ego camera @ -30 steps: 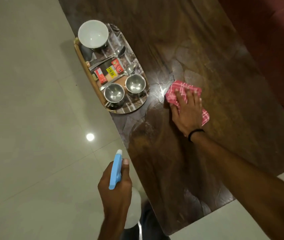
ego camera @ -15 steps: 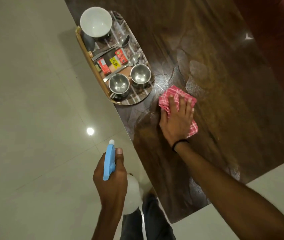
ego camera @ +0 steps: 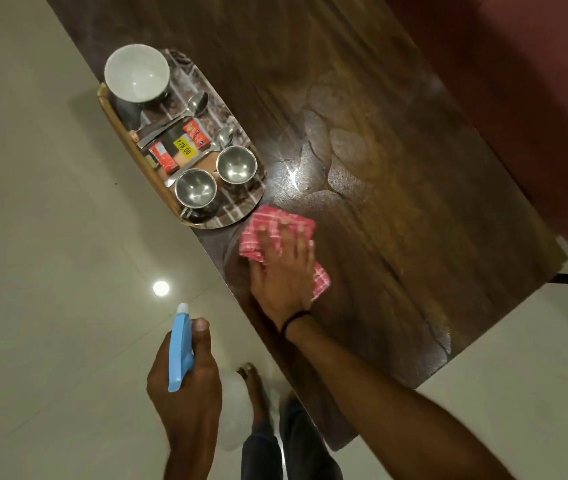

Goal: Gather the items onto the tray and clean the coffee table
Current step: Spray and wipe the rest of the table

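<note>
Pressing flat on a pink-and-white checked cloth (ego camera: 264,221), the person's right hand (ego camera: 282,268) is working with fingers spread and straight, not curled around the fabric, on a dark brown wooden coffee table (ego camera: 414,220). The cloth is lying just beside the near end of a long oval patterned tray with a wooden rim (ego camera: 120,131), almost touching it. The tray's long axis is running along the table edge, so in my judgement the next stroke is having to go away from the tray, towards the wet, glinting smears (ego camera: 305,168) sitting just off the tray's far long side; the right hand is much the nearer one. The left hand (ego camera: 185,386) is hovering over the pale floor, well off the tray's near end, fingers wrapped round a spray bottle with a light blue trigger head (ego camera: 179,351), thumb lying up along it. The gathered items are resting on the tray: a white ceramic bowl (ego camera: 136,72), two small round steel cups (ego camera: 196,188), metal spoons (ego camera: 197,102), and a red packet (ego camera: 194,131) carrying a yellow price sticker reading "79.00". The packet's white lettering is beginning "Cha" and is otherwise too small to read.
</note>
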{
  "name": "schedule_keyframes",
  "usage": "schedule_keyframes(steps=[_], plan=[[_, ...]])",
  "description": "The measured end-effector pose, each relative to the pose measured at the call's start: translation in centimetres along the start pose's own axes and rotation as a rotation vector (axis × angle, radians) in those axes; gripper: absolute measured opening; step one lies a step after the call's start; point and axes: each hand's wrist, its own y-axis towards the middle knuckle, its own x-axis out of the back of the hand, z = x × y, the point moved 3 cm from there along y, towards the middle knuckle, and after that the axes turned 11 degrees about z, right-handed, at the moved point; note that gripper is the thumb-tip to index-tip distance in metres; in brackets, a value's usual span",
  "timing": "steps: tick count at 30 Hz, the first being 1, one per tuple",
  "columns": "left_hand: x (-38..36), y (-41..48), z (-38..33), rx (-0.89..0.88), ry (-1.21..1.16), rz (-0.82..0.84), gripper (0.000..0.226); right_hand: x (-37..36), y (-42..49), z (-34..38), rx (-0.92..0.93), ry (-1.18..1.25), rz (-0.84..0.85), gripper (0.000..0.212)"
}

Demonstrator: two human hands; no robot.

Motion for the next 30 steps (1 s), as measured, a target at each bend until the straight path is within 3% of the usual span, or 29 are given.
schedule_keyframes(steps=[4, 6, 10, 14, 17, 20, 26, 28, 30], plan=[[-0.2, -0.3, 0.3, -0.002, 0.021, 0.006, 0.062, -3.8, -6.4, 1.1, 0.413, -0.102, 0.181, 0.065], [-0.4, -0.5, -0.4, -0.033, 0.007, 0.014, 0.073, -3.7, -8.8, -2.8, 0.446, -0.142, 0.206, 0.069], [-1.5, -1.2, -2.8, -0.068, -0.028, 0.146, 0.089, 0.8, -6.3, -11.8, 0.143, -0.125, 0.077, 0.062], [-3.7, -1.0, -3.7, -0.147, -0.104, 0.224, 0.046, 3.8, 0.3, -11.7, -0.167, -0.002, -0.051, 0.058], [-6.3, -0.8, -5.6, -0.277, -0.144, 0.224, 0.033, 2.4, -1.3, -10.1, -0.006, -0.027, 0.029, 0.061], [-9.0, -1.2, -9.2, -0.451, -0.106, 0.262, 0.016, 1.0, -7.0, -13.1, 0.184, -0.07, 0.115, 0.062], [-14.7, -0.2, -10.6, -0.59, -0.056, 0.475, 0.028, 3.4, -6.8, -20.5, -0.313, 0.067, -0.036, 0.062], [-16.3, 0.3, -10.7, -0.625, -0.003, 0.487, 0.027, 4.1, -5.2, -19.8, -0.359, 0.107, -0.063, 0.064], [-17.5, 0.9, -11.1, -0.633, -0.001, 0.5, 0.041, 4.2, -4.4, -19.2, -0.373, 0.134, -0.075, 0.066]])
